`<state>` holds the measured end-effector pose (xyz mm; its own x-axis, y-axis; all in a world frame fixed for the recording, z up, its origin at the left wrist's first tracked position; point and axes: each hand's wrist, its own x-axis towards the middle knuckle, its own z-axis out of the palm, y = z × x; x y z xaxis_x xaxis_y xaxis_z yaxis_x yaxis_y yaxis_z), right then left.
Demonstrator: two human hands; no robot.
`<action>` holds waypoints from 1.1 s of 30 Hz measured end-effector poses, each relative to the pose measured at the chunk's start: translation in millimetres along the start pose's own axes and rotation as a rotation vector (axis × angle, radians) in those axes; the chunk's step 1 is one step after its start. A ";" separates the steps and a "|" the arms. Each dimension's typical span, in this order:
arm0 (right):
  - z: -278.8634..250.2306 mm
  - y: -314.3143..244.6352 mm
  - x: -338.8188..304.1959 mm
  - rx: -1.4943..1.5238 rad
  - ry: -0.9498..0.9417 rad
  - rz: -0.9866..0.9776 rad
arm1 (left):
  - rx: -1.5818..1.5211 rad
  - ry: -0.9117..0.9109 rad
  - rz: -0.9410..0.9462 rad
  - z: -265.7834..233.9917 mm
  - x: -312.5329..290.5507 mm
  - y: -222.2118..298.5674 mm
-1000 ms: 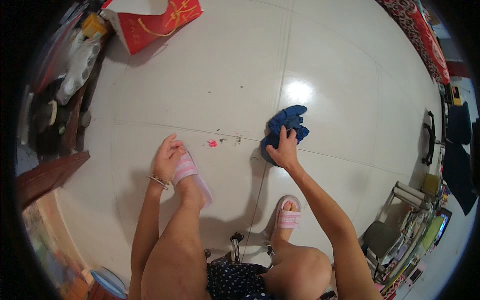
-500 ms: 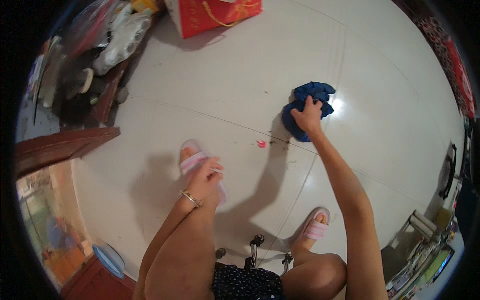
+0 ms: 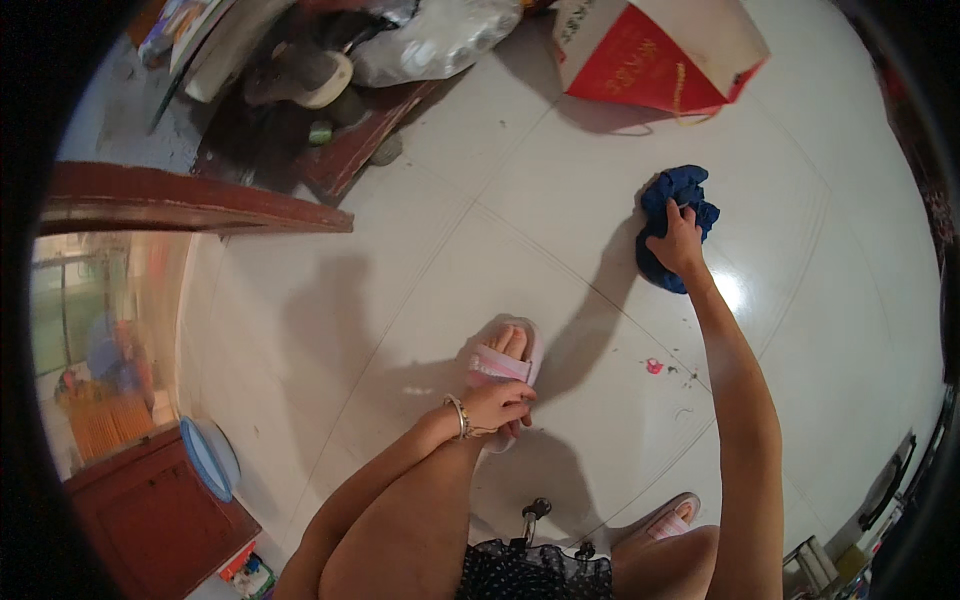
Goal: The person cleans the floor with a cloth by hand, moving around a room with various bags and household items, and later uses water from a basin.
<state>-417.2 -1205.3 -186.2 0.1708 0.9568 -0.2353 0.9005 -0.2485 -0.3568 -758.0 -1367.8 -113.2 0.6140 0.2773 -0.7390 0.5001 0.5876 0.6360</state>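
Note:
My right hand (image 3: 680, 243) reaches forward to the floor and grips a crumpled dark blue cloth (image 3: 660, 268), which lies bunched on the pale tiles. Part of the cloth is hidden under the fingers. My left hand (image 3: 503, 404), with a bracelet (image 3: 457, 416) at its wrist, hangs beyond my left knee, above a pink and white slipper (image 3: 533, 350) on my foot. Its fingers are curled in, and whether they hold anything small is hidden. A small pink scrap (image 3: 654, 366) lies on the floor, with dark crumbs (image 3: 690, 375) beside it.
A red and white paper bag (image 3: 640, 62) stands at the far side. Clutter and a clear plastic bag (image 3: 440, 42) fill the upper left, above a dark red wooden edge (image 3: 200, 200). A blue-rimmed basin (image 3: 205, 460) leans at lower left. Chair casters (image 3: 538, 507) are under me.
My view has turned left, so the floor and bag appear shifted right. My right hand stays on the cloth. The left hand's fingers, which showed a small white thing earlier, now face down.

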 end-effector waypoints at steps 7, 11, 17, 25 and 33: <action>28.5 -138.4 63.8 0.006 -0.070 -0.032 | -0.188 -0.165 -0.030 -29.0 -1.8 -10.5; 41.7 -199.6 103.2 0.011 -0.111 -0.092 | -0.193 -0.218 -0.008 -34.0 2.4 -14.1; 71.1 -292.5 87.5 -0.096 -0.219 -0.310 | -0.215 -0.148 0.103 -36.6 -6.4 -26.2; 100.9 -354.1 24.1 -0.252 -0.290 -0.688 | -0.304 -0.190 0.104 -31.8 -0.8 -25.7; 96.0 -307.8 -16.8 -0.269 -0.345 -1.112 | -0.330 -0.196 0.109 -27.5 2.3 -34.9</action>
<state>-735.6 -1159.4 -159.3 -0.8344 0.5266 -0.1625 0.5491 0.7691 -0.3272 -790.9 -1366.8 -143.2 0.7737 0.2196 -0.5943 0.2219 0.7846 0.5789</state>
